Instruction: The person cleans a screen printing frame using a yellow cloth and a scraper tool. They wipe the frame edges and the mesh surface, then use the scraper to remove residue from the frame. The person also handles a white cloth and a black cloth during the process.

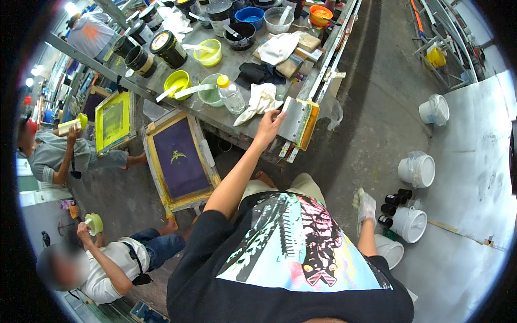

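My left hand reaches to the front corner of the work table, its fingers at the edge of a grey metal plate with a yellow-and-orange edge strip, probably a squeegee. Whether they grip it is unclear. A crumpled white cloth lies just beyond that hand, beside a clear plastic bottle with a yellow cap. Low at my right side hangs my right hand, wrapped in translucent plastic. Something pale and crumpled shows at its fingers, and I cannot make out whether it is held cloth or the covering.
On the table stand yellow ink bowls and black ink tubs. A framed printing screen is at left, near a person with a bowl. Another person is beyond. White buckets line the right wall.
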Demonstrator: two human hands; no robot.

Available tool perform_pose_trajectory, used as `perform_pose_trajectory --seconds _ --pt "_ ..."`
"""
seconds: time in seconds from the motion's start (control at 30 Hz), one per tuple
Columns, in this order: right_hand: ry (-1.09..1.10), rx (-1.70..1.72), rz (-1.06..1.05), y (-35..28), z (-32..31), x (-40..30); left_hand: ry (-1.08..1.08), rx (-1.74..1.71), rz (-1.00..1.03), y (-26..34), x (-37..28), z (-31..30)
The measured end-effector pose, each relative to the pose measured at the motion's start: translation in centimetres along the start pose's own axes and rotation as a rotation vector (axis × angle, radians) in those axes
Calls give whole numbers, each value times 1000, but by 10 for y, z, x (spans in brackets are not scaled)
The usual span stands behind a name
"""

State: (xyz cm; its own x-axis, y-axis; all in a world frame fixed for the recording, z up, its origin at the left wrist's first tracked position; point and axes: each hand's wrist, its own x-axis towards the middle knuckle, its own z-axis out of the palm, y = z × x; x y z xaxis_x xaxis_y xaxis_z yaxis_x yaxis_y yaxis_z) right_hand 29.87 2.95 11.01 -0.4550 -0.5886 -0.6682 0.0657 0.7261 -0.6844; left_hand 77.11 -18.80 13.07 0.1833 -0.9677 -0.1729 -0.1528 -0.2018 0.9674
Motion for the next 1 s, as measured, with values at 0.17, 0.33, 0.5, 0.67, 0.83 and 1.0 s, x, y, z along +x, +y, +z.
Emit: perform_pose_trajectory --seconds 0.17,0.33,0.5,0.67,0.83,1.0 --pt "67 -404 -267 -108 45 36 184 314 270 38 -12 -19" --pt "-75 -475 -279 -153 64 97 371 683 480 96 50 -8" --pt "-320 -681 -384 -214 103 117 333 1220 202 85 108 -35" --pt "-340 -386 -238 -237 73 159 562 954 397 218 108 -29" --pt "-339 -617 -384 -242 29 246 501 518 405 293 153 -10" --pt "-343 -532 -402 -266 26 216 534 170 280 184 243 -29"
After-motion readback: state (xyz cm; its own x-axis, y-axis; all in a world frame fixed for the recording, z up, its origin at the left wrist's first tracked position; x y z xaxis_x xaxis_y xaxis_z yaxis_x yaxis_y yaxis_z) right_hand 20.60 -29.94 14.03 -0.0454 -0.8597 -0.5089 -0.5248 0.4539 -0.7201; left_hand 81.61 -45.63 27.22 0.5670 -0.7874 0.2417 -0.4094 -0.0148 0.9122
